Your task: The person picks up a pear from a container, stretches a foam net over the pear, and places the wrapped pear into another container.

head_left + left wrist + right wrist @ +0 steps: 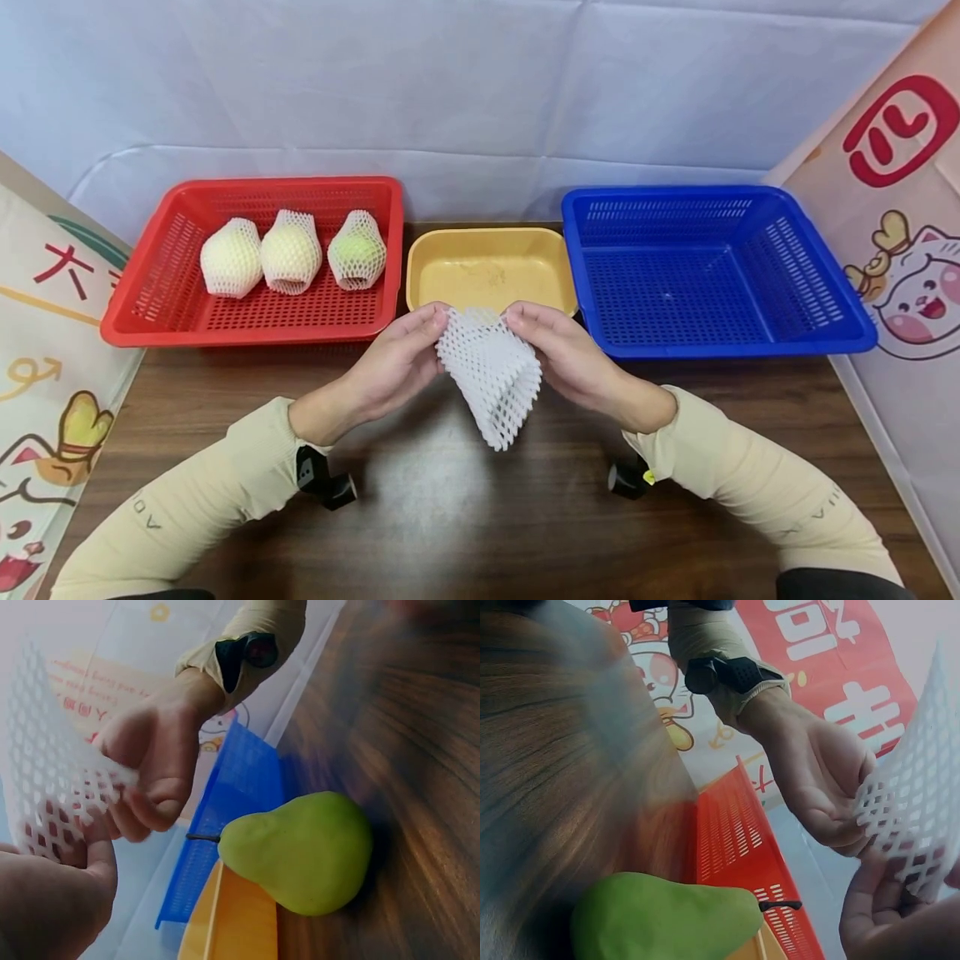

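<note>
A white foam net sleeve (pixel 487 367) hangs between both hands, with its mesh spread wide at the upper edge and its lower end drooping. My left hand (pixel 397 360) pinches the upper left corner between thumb and fingers. At the upper right corner, my right hand (pixel 572 360) pinches it the same way. Below the hands a green pear (pixel 307 851) with a dark stem lies on its side on the wooden table, its stem pointing toward the yellow tray. From the head view the sleeve hides the pear.
At the back left stands a red basket (pixel 255 337) with three net-wrapped fruits, two pale ones (pixel 289 248) and one green (pixel 358 248). A shallow yellow tray (pixel 491 236) sits in the middle, just beyond the hands. The blue basket (pixel 667 308) is at the back right.
</note>
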`<state>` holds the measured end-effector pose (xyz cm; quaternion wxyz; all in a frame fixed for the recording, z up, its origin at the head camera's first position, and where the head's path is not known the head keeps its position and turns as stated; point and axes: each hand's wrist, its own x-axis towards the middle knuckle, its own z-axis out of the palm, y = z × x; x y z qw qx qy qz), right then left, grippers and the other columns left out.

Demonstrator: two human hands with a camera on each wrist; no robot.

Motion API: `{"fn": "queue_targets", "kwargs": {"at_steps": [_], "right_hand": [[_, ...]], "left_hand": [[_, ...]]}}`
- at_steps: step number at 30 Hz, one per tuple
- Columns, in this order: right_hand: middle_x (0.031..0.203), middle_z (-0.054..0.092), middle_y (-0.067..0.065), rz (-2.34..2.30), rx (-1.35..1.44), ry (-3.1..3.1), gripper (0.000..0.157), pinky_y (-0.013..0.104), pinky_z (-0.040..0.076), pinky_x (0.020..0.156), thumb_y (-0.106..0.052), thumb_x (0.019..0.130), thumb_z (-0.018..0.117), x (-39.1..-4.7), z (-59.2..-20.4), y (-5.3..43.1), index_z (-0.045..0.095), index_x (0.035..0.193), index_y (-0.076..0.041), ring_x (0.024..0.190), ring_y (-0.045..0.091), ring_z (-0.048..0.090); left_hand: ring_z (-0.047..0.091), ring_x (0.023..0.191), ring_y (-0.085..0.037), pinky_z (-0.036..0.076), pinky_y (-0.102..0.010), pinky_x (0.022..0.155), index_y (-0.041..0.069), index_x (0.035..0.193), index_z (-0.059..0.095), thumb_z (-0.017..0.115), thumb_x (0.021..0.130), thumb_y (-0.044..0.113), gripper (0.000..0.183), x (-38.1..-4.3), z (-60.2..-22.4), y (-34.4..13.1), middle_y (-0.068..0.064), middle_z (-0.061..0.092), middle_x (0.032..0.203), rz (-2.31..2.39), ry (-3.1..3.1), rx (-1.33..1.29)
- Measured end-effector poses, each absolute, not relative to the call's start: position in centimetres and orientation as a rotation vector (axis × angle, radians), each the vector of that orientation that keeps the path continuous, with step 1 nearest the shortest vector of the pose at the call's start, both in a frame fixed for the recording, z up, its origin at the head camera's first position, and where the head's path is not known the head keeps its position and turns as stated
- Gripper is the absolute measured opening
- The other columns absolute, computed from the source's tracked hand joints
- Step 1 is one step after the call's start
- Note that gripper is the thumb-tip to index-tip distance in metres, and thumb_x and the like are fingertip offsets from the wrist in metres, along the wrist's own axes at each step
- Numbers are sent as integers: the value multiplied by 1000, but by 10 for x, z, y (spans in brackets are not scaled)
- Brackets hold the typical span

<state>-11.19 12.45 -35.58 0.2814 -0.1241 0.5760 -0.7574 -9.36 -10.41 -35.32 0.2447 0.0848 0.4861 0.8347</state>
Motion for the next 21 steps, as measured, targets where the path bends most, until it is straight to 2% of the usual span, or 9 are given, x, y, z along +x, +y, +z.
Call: {"fn": "queue_targets", "kwargs": {"at_steps": [12,21], "right_hand": [[84,60,-2,-1930,-285,1745,20,23,48,66,-14,108,45,-106,-371,132,58,96,-6,76,9,56],[88,62,1,-1843,-264,1834,15,23,49,64,-8,104,46,-97,-392,140,59,100,-1,75,9,58]], "left_hand": [[56,83,-11,48,-24,74,4,105,52,37,111,14,19,-79,-363,-92,-1,59,94,2189,1494,-71],[59,89,-14,52,-27,78,-4,119,47,36,110,11,21,-70,-382,-85,-5,60,103,2106,1488,-183]]}}
